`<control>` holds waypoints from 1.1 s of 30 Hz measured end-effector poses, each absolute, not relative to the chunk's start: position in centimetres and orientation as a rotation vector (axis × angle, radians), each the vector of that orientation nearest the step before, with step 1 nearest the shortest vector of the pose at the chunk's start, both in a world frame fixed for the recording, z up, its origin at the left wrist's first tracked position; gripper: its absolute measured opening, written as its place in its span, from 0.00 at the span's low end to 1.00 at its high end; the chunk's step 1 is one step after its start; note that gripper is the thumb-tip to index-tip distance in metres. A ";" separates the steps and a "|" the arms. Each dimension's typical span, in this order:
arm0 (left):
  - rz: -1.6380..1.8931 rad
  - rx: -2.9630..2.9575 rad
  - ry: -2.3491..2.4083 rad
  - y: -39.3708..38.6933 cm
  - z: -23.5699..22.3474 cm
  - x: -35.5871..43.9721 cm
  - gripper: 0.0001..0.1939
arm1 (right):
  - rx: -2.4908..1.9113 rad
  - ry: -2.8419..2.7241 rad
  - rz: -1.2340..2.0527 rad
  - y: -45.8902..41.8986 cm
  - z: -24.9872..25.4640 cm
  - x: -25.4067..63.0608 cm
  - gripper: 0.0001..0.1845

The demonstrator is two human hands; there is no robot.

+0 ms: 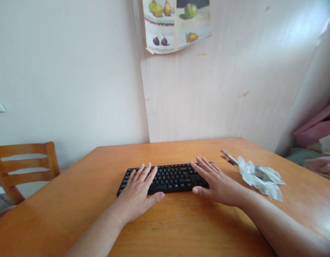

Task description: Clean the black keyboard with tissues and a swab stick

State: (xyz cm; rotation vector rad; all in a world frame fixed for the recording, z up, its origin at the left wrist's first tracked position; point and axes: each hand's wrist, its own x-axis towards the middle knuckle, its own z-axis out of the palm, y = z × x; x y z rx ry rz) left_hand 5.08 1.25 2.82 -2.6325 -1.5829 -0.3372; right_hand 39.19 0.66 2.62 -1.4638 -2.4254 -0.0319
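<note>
A black keyboard (175,177) lies on the wooden table, its long side facing me. Over its left end is my left hand (139,189), fingers stretched out and thumb spread toward the right. My right hand (214,180) is over the keyboard's right end, palm down, with its fingers reaching forward and its thumb near the front edge. Both hands are open and grip nothing. Whether the fingertips rest on the keys or hover just above them I cannot tell. The hands cover the keys at both ends.
On the table (170,228), right of the keyboard, lie crumpled white tissue or plastic (258,176) and several thin brushes or pens (229,157). A wooden chair (25,166) stands at the left. Fruit paintings (178,25) hang on the wall behind. Pinkish cloth (320,125) is piled at far right.
</note>
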 end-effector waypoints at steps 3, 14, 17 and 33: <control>-0.371 -2.618 -1.550 1.2 2.7 5.3 0.47 | -1.415 -2.412 -0.084 0.6 2.4 38.9 0.49; -0.430 -2.601 -1.445 1.0 2.4 6.0 0.48 | -1.326 -2.479 -0.130 0.3 2.7 37.1 0.52; -0.263 -2.737 -1.459 0.9 2.3 5.9 0.46 | -1.335 -2.614 0.038 0.1 2.8 37.0 0.50; -0.254 -2.810 -1.456 0.7 2.4 6.0 0.45 | -1.380 -2.620 0.152 0.0 3.1 36.7 0.51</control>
